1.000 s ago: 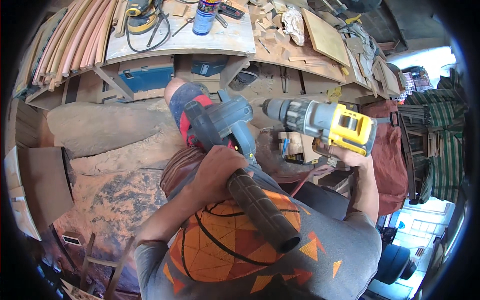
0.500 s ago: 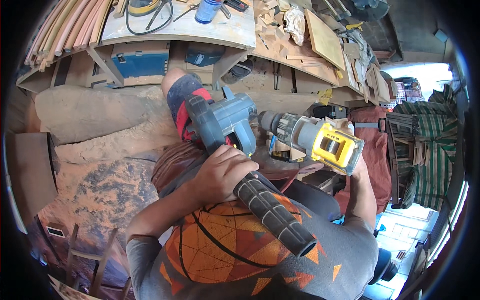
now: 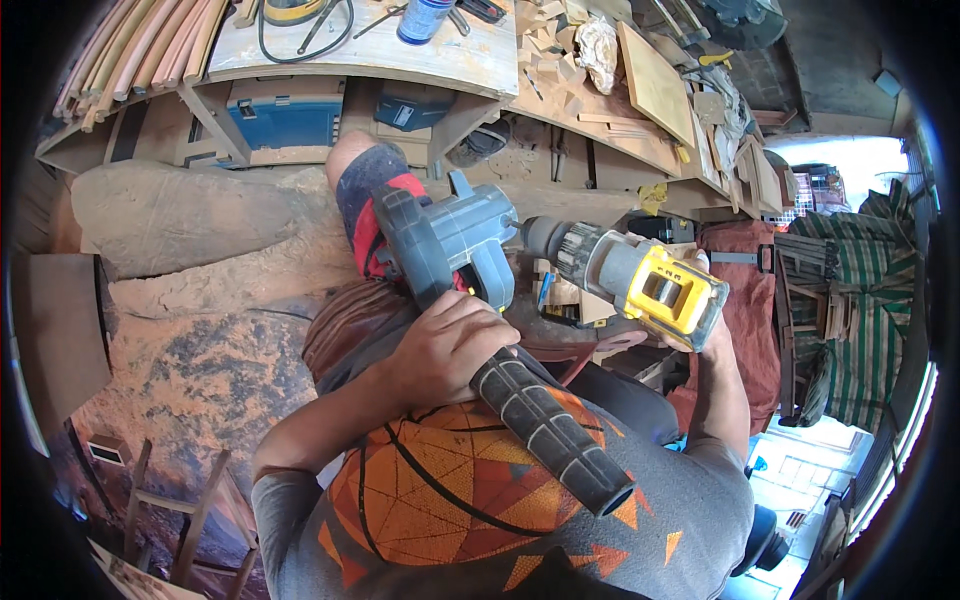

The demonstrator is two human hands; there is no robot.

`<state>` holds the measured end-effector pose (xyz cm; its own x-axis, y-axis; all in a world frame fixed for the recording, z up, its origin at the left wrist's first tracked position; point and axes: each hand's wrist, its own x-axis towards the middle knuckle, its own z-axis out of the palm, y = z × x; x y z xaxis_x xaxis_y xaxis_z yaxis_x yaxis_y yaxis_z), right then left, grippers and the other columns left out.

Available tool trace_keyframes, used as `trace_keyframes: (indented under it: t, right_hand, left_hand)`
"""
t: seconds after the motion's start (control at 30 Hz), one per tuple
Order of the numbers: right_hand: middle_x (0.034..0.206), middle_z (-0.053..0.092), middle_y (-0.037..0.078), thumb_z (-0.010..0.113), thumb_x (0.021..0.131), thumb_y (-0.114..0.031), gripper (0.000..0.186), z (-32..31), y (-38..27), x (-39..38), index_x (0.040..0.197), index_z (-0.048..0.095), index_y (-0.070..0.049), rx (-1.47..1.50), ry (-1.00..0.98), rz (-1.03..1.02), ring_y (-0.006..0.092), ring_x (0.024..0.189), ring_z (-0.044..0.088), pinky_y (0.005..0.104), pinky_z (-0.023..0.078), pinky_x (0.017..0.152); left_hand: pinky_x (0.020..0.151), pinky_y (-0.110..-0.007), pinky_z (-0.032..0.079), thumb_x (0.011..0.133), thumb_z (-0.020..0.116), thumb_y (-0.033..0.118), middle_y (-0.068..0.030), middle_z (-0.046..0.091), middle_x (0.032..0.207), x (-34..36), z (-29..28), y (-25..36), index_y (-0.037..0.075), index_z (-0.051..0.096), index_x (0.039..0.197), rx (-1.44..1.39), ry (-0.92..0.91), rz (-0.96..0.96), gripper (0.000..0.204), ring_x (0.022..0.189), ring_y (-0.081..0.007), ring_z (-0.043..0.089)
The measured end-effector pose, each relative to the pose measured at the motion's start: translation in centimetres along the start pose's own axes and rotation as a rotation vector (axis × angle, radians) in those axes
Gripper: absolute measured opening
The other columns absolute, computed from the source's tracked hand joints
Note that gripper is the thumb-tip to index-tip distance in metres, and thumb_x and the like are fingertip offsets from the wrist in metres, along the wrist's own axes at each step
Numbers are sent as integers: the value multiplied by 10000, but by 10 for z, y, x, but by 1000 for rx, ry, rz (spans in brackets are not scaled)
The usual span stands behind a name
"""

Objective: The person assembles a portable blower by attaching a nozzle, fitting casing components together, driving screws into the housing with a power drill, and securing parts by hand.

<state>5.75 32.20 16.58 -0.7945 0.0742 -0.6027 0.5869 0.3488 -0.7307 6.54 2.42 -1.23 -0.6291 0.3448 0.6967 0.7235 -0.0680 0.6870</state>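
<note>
My left hand is closed round a grey-blue handheld blower, whose ribbed black nozzle tube slants down toward the lower right across my shirt. In my right hand is a yellow and grey cordless drill, held by its rear and handle with most of the grip hidden beneath the body. Its dark chuck points left, and a thin tip in it meets the right side of the blower's housing. Whether that tip sits in a screw is too small to tell.
A workbench with a blue can stands ahead. Long wood strips lie at far left, wood offcuts and a board at right. A blue case sits under the bench. Sawdust covers the floor.
The view has shifted very slightly. Both hands keep their holds, and the drill and blower stay in nearly the same position against each other.
</note>
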Motion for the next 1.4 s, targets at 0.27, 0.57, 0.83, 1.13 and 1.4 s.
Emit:
trace_keyframes:
  t: [0.27, 0.57, 0.83, 1.13, 1.4]
  right_hand:
    - [1417, 652, 73, 867, 804, -190, 672, -53, 57, 7, 1426, 618, -133, -727, -40, -336, 256, 1243, 658, 403, 527, 1066]
    - [1214, 738, 49, 826, 835, -140, 462, -16, 36, -5, 1275, 688, -125, -1352, -15, -704, 228, 1126, 690, 396, 523, 1027]
    - [1133, 773, 60, 822, 900, -97, 337, 46, -6, -13, 1209, 696, -51, -343, 198, -21, 136, 814, 672, 303, 577, 714]
    - [1109, 765, 131, 815, 871, -19, 414, 53, -7, -16, 1251, 651, -13, -72, 234, 33, 126, 692, 636, 281, 558, 613]
    - [1117, 761, 144, 801, 879, -9, 409, 60, -8, -15, 1258, 646, -2, -21, 253, 48, 128, 684, 635, 284, 564, 610]
  left_hand:
    - [803, -412, 508, 832, 849, 104, -102, 677, 938, 0, 0, -1, 29, 628, 1059, -8, 10, 2, 326, 862, -291, 688]
    - [818, -398, 498, 833, 854, 126, -106, 692, 965, 3, 3, -1, 31, 633, 1076, -48, 16, 3, 342, 882, -290, 689]
    - [867, -412, 472, 690, 876, 169, -94, 690, 1028, 8, 5, -3, 50, 647, 1068, -33, -81, -12, 458, 950, -276, 675]
    - [811, -417, 459, 711, 880, 153, -91, 684, 972, 12, 7, -6, 44, 618, 1040, -50, 40, 15, 435, 881, -282, 673]
    - [803, -414, 459, 743, 877, 147, -90, 686, 958, 13, 4, -5, 44, 614, 1042, -61, 69, 9, 412, 865, -277, 670]
